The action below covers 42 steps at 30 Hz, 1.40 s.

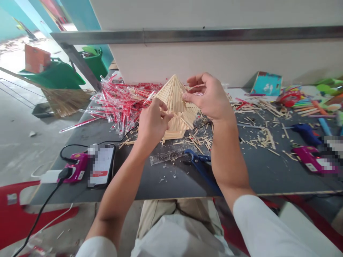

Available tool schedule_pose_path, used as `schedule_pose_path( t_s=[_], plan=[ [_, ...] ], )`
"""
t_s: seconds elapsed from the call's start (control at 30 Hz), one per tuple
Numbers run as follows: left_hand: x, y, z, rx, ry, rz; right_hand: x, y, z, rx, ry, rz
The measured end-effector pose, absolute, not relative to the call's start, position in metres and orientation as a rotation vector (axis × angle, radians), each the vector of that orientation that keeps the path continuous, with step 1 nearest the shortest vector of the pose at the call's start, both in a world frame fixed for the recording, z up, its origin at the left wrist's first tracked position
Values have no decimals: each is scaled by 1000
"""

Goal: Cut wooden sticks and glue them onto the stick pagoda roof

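Observation:
A small model house (174, 94) made of pale wooden sticks stands on the dark table, its pointed roof above a wider stepped lower part. My left hand (154, 119) is at the roof's lower left, fingers curled and thumb against its edge. On the other side, my right hand (210, 96) has its thumb against the right roof slope and its fingers bent around that side. Both hands seem to steady the roof; the fingertips are partly hidden. In front of the model lie a clear ruler (166, 157) and a blue-handled cutter (200, 166).
Red-and-clear plastic wrappers (123, 103) are heaped at the back left. Stick offcuts (264, 137) litter the right. A phone (102, 166) and a pink power strip (77, 167) lie left; a blue glue gun (305, 132) and another pink strip (316, 159) lie right.

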<state>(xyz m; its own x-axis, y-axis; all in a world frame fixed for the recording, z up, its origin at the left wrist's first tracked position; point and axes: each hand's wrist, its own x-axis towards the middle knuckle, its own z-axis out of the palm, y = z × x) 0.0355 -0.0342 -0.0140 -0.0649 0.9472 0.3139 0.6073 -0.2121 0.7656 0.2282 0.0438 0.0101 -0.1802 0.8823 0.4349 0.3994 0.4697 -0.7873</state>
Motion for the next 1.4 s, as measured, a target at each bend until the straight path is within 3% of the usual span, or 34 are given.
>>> schedule_pose_path(
  t_s=[0.47, 1.4],
  plan=[
    [39, -31, -16, 1858, 1718, 1192, 244, 37, 5, -1153, -1852, 1114],
    [39, -28, -16, 1927, 1734, 1182, 241, 46, -5, -1040, -1939, 1075]
  ],
)
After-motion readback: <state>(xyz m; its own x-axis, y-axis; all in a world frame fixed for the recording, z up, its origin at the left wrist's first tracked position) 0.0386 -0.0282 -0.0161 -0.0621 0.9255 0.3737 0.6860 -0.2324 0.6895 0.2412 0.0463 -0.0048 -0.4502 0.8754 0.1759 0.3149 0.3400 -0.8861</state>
